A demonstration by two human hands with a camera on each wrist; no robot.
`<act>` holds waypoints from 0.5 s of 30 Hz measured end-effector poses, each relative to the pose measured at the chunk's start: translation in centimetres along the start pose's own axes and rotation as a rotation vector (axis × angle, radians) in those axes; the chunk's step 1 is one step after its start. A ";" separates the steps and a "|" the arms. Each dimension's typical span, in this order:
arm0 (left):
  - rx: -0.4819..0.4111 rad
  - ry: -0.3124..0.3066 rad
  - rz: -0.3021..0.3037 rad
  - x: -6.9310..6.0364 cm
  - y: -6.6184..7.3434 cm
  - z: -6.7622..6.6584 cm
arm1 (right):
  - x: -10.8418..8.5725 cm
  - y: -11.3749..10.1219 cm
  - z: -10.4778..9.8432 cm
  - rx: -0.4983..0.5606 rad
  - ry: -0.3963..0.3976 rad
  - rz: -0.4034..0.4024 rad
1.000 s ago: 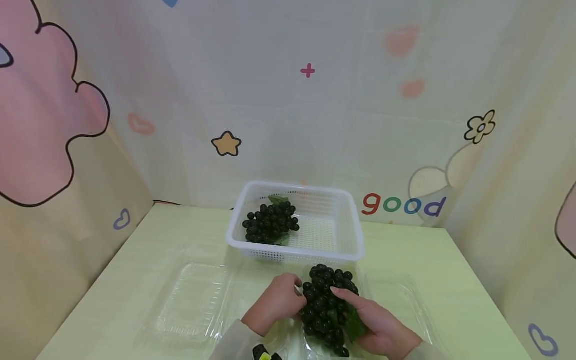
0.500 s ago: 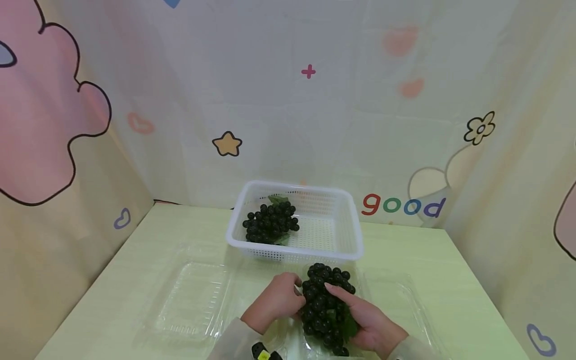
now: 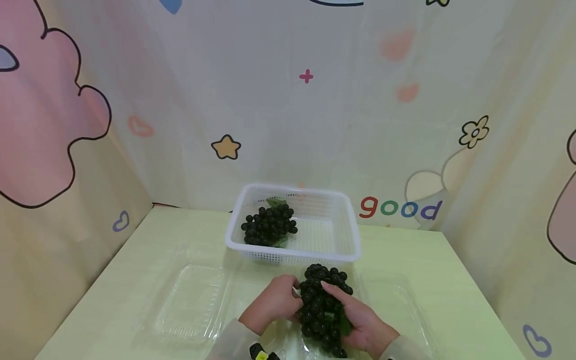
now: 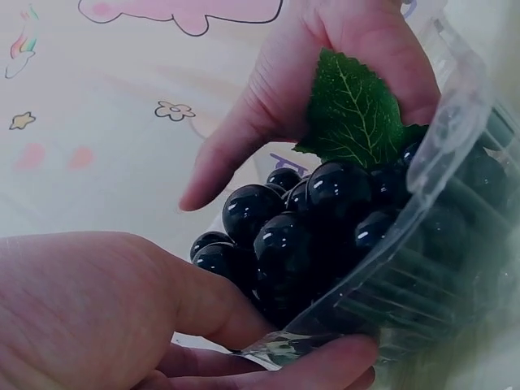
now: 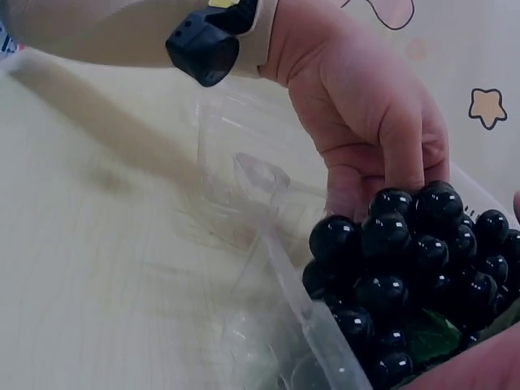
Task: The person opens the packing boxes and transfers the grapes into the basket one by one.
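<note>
A bunch of black grapes (image 3: 320,310) with green leaves (image 4: 351,110) sits in a clear plastic box (image 4: 390,301), whose near edge shows below it. My left hand (image 3: 278,300) is at the bunch's left side. In the left wrist view its thumb and fingers pinch the rim of the box, close against the grapes. My right hand (image 3: 363,322) holds the bunch from the right, thumb laid over the top grapes; its other fingers are mostly hidden behind leaf and fruit.
A white plastic basket (image 3: 351,220) stands behind, a second bunch of black grapes (image 3: 269,225) in its left part. Another clear plastic container (image 3: 193,295) lies to the left on the pale table (image 3: 112,300). More clear plastic (image 3: 416,310) lies on the right.
My right hand and the grapes have shifted slightly left, bringing the bunch closer to my left hand. The left hand stays at the rim. The head view has tilted slightly.
</note>
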State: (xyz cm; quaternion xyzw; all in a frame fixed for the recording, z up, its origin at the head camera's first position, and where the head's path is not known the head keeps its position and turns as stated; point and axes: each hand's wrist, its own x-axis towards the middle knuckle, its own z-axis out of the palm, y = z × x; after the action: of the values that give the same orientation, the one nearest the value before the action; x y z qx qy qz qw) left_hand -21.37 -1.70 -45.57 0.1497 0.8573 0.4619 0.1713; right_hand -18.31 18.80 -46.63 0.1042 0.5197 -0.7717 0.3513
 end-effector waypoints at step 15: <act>0.023 -0.021 -0.001 -0.1 0.0 -0.2 | 0.3 0.4 0.6 0.042 0.038 -0.008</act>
State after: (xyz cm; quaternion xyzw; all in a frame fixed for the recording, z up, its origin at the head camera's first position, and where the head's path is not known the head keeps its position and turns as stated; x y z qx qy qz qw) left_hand -21.40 -1.94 -45.45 0.1563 0.8608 0.4503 0.1787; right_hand -18.15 18.13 -46.79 0.1243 0.5104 -0.7817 0.3361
